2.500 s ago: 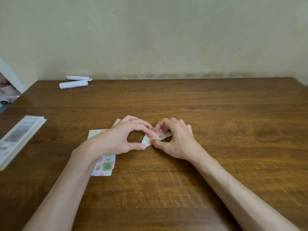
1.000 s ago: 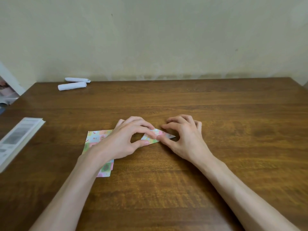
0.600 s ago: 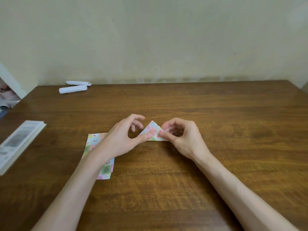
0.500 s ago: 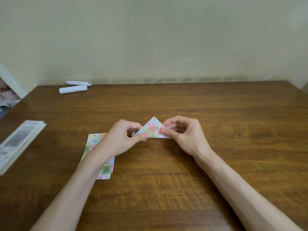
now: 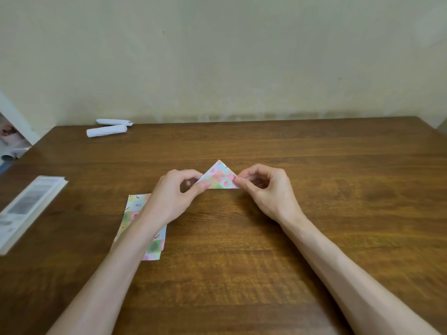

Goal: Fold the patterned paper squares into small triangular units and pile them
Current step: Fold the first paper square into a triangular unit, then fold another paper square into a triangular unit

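The stack of patterned paper squares [image 5: 135, 210] is lying on the bench [image 5: 338, 189], partly under the left forearm. The left hand [image 5: 173, 198] is pinching the folded paper triangle [image 5: 219, 177] by its left corner and the right hand [image 5: 269, 189] by its right, so the triangle is sitting between both closed grips.

Likely a home room: wood-grain surface [image 5: 314, 165] set against a cream plaster wall [image 5: 217, 56]; book [image 5: 26, 209] at its left edge, white paper rolls [image 5: 106, 131] at its far-left corner.
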Demonstrator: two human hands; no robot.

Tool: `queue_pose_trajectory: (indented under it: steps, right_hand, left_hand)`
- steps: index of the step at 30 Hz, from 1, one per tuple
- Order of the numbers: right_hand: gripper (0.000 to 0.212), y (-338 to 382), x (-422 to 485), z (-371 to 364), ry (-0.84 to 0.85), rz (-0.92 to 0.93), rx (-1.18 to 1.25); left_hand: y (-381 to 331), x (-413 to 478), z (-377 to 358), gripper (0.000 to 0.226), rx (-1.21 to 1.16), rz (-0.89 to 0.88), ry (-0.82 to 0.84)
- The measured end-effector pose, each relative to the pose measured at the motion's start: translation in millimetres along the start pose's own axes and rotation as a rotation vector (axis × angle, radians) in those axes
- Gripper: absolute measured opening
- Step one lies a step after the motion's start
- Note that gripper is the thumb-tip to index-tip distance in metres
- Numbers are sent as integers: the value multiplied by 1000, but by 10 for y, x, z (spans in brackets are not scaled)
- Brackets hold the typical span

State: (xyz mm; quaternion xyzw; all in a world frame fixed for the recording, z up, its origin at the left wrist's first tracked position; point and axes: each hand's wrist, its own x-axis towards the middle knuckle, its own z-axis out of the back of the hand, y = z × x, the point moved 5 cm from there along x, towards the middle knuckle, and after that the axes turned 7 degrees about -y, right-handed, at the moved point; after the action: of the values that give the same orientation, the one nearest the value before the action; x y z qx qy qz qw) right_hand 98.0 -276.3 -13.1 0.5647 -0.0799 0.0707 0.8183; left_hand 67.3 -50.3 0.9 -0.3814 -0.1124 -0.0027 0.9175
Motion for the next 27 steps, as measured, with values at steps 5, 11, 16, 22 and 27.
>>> queue_pose_trajectory:
  steps: [5, 11, 16, 22, 27]
  right_hand:
    - [13, -26, 159, 84, -48, 7, -136]
    - [13, -124, 570, -72, -90, -35, -289]
    - [11, -163, 783, -252, -136, -17, -414]
    - [13, 38, 618, -429, -168, 227, -475]
    - [20, 411, 157, -868, 252, 350, -269]
  left_hand:
    - [-28, 5, 51, 24, 61, -67, -126]
    - [-52, -47, -45, 26, 135, -185, -93]
    - [-43, -31, 17, 26, 106, -188, -146]
    - [-43, 10, 173, 39, -34, -205, -223]
    - [47, 40, 472, 37, -123, -195, -313]
